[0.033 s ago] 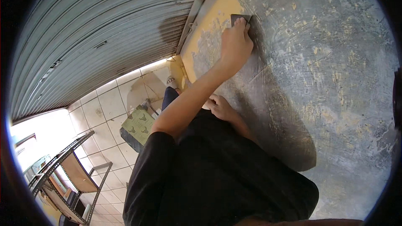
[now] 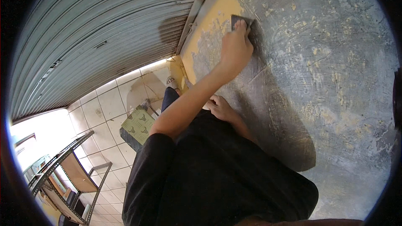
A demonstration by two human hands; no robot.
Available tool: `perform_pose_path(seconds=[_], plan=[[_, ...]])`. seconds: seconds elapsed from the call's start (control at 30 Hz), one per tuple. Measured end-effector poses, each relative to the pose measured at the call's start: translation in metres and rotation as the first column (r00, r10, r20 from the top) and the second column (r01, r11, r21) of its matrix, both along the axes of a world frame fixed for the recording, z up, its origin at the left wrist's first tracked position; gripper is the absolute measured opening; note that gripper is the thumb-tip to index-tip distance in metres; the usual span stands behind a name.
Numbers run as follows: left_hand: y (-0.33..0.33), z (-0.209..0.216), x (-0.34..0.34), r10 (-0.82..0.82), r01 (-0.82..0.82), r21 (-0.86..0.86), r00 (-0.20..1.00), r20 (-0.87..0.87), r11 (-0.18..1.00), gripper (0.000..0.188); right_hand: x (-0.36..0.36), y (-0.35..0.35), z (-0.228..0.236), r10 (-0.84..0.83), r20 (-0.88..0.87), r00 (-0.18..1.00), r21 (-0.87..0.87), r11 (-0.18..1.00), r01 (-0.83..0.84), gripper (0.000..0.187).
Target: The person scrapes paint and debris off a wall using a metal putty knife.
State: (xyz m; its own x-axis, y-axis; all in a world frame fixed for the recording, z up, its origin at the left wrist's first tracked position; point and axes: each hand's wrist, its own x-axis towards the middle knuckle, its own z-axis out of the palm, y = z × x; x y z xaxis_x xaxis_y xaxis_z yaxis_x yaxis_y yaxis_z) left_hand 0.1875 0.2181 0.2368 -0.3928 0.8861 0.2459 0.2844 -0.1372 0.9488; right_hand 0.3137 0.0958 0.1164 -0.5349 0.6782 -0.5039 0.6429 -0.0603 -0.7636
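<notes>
My left hand [image 2: 237, 49] reaches up to the wall [image 2: 335, 58] and presses a small dark piece of sandpaper [image 2: 235, 19] flat against it, fingertips on top. The wall there is grey and scuffed, with yellow paint patches beside the sandpaper. Lower down, close to my waist, my right hand [image 2: 221, 108] is held with its fingers curled. Whatever it may hold is hidden. On the floor to the left lies a stack of sandpaper sheets [image 2: 137, 126], with a printed yellow-green back uppermost and dark edges below.
A ribbed metal shutter [image 2: 113, 33] rises on the left and meets the wall at a corner. Pale floor tiles [image 2: 112, 102] lie beneath it. A dark metal shelf frame [image 2: 98, 190] stands at the lower left. My sandalled foot [image 2: 171, 81] is near the corner.
My left hand and the sandpaper have shifted slightly down and to the right along the wall. My right hand stays where it was.
</notes>
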Motion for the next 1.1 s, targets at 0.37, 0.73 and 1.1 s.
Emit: perform_pose_path(seconds=[0.37, 0.73, 1.1], plan=[[0.002, -0.024, 0.016, 0.046, -0.038, 0.085, 0.995, -0.094, 0.996, 0.028, 0.006, -0.002, -0.013, -0.008, -0.093, 0.996, 0.010, 1.000, 0.009, 0.031], [-0.013, -0.037, 0.034, 0.100, -0.068, 0.269, 0.989, -0.108, 0.961, 0.030, 0.020, -0.005, -0.050, 0.039, -0.042, 0.998, 0.018, 0.999, -0.038, 0.043], [-0.006, -0.047, 0.027, 0.030, 0.013, 0.225, 0.982, -0.185, 0.974, 0.036, -0.001, -0.010, -0.014, 0.054, -0.073, 0.996, 0.041, 0.998, -0.051, 0.038]])
